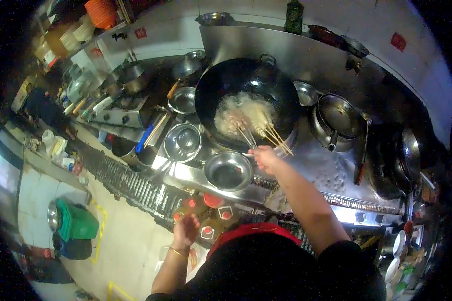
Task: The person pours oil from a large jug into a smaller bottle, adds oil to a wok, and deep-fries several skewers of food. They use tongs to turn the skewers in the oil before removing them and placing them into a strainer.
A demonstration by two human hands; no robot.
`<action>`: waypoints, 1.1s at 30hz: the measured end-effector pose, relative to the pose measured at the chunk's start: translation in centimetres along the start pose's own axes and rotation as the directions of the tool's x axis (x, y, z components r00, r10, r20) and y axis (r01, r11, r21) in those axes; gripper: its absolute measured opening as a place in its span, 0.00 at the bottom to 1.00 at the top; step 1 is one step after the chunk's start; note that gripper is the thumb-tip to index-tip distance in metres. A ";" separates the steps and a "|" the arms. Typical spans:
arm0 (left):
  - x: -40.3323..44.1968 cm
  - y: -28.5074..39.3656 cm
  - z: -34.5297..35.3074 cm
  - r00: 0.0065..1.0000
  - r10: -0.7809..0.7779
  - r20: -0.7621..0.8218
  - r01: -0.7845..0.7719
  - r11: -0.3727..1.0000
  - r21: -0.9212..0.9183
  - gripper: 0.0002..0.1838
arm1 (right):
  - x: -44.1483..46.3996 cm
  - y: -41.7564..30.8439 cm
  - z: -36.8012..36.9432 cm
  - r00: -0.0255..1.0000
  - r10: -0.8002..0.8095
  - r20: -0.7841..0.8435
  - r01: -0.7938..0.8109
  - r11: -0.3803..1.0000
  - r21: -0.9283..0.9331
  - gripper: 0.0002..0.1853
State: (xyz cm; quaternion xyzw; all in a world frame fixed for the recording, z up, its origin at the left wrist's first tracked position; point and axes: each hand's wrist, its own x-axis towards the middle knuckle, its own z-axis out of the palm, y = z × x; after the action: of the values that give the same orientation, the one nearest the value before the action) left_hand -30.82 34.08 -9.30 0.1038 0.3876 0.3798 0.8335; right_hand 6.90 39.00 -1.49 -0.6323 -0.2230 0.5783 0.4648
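Big black wok (281, 80) in the middle of the steel tabletop (331, 170), toward the back edge, with pale food (256, 114) on wooden sticks (280, 141) in bubbling liquid (223, 113). The sticks lean over the wok's front rim, bare ends out. Right hand (265, 158) is just in front of that rim, grip pinched on some thin grey rods (246, 138); their far ends go down into the froth, too blurry to tell what's there. Left hand (186, 230) is well apart, past the front edge, grip loosely spread with nothing in it, near the red-capped jugs (207, 232). Steel bowl (228, 171) sits at the front edge, just left of the right hand, and there's a strainer (187, 138) behind it to the left. Pan (339, 118) is right of the wok.
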 end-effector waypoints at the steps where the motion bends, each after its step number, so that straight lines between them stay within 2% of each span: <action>1: 1.2 0.8 0.6 0.999 0.005 0.044 -0.007 0.998 0.055 0.10 | 0.5 0.5 -0.8 0.995 0.059 0.076 -0.068 0.992 0.111 0.07; 2: 2.2 1.7 1.5 0.996 0.006 0.086 -0.016 0.994 0.110 0.11 | 0.9 1.1 -1.5 0.981 0.111 0.158 -0.144 0.966 0.214 0.06; 4: 4.5 2.6 5.9 0.999 0.054 0.004 -0.053 0.985 0.165 0.11 | 1.8 2.0 -2.3 0.982 0.156 0.104 -0.170 0.973 0.153 0.05; 6: 7.4 3.4 10.3 0.992 0.118 0.043 -0.125 0.965 0.231 0.18 | 2.8 2.4 -3.4 0.980 0.177 0.090 -0.183 0.981 0.069 0.08; 8: 12.2 3.7 13.5 0.991 0.122 0.053 -0.132 0.951 0.281 0.25 | 3.4 3.0 -2.9 0.990 -0.034 -0.136 -0.010 0.952 -0.306 0.12; 9: 13.3 4.0 15.6 0.995 0.090 0.043 -0.099 0.955 0.278 0.27 | 3.5 3.1 -2.5 0.962 -0.164 -0.219 0.038 0.871 -0.489 0.13; 10: 14.3 4.3 17.5 0.998 0.057 0.033 -0.064 0.959 0.276 0.29 | 3.3 3.0 -2.3 0.910 -0.358 -0.210 0.090 0.664 -0.742 0.17; 11: 16.5 4.3 18.3 0.999 0.040 -0.031 -0.029 0.954 0.299 0.28 | 1.3 1.9 -1.4 0.909 -0.357 -0.216 0.051 0.609 -0.792 0.17; 12: 17.1 4.2 19.8 0.996 -0.001 -0.085 0.023 0.968 0.251 0.21 | -0.5 0.9 -0.7 0.908 -0.357 -0.221 0.012 0.547 -0.837 0.16; 13: 18.9 4.3 20.0 0.998 -0.069 -0.016 0.070 0.970 0.231 0.16 | 0.8 1.7 -1.0 0.917 -0.333 -0.218 -0.024 0.500 -0.865 0.15; 14: 20.1 4.5 20.1 0.990 -0.133 0.051 0.119 0.970 0.212 0.16 | 0.0 0.8 -0.7 0.933 -0.281 -0.226 -0.065 0.486 -0.872 0.15; 17: 21.7 4.1 20.0 0.988 -0.122 0.099 0.108 0.985 0.132 0.17 | 0.8 0.5 -1.5 0.940 -0.293 -0.174 -0.026 0.449 -0.893 0.13; 21: 20.9 1.9 20.2 0.996 0.052 0.071 -0.052 0.999 -0.003 0.17 | 1.4 0.9 -2.4 0.944 -0.312 -0.104 0.032 0.403 -0.915 0.11; 23: 19.5 0.3 20.6 0.980 0.155 0.125 -0.151 0.988 -0.043 0.15 | 1.7 1.0 -3.3 0.934 -0.347 -0.081 0.059 0.375 -0.925 0.11; 25: 17.6 -0.8 21.3 0.969 0.210 0.133 -0.209 0.978 -0.023 0.13 | 2.5 1.0 -4.4 0.924 -0.379 -0.058 0.089 0.360 -0.929 0.10; 26: 17.4 -1.2 21.3 0.971 0.200 0.130 -0.199 0.980 -0.022 0.13 | 2.4 0.2 -4.8 0.925 -0.371 0.087 0.162 0.176 -0.971 0.10; 28: 17.5 -1.2 21.8 0.972 0.194 0.130 -0.192 0.981 -0.027 0.12 | 5.5 0.7 -6.2 0.955 -0.281 0.096 0.159 0.210 -0.965 0.10; 29: 17.7 -1.3 21.8 0.976 0.190 0.110 -0.187 0.982 -0.033 0.12 | 5.5 0.9 -7.1 0.914 -0.353 0.198 0.259 0.133 -0.957 0.10; 32: 17.7 -1.4 22.2 0.982 0.189 0.006 -0.189 0.981 0.047 0.11 | 5.4 1.0 -7.3 0.882 -0.439 0.171 0.112 -0.157 -0.981 0.10; 33: 17.8 -1.4 22.4 0.980 0.199 -0.027 -0.197 0.977 0.078 0.10 | 5.0 1.0 -7.5 0.833 -0.550 0.065 0.119 0.063 -0.991 0.09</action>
State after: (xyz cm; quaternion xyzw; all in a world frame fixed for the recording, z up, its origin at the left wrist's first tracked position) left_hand -6.45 48.49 -4.85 0.1663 0.4037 0.4480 0.7802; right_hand 14.85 40.14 -5.76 -0.7916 -0.6011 0.0512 0.0970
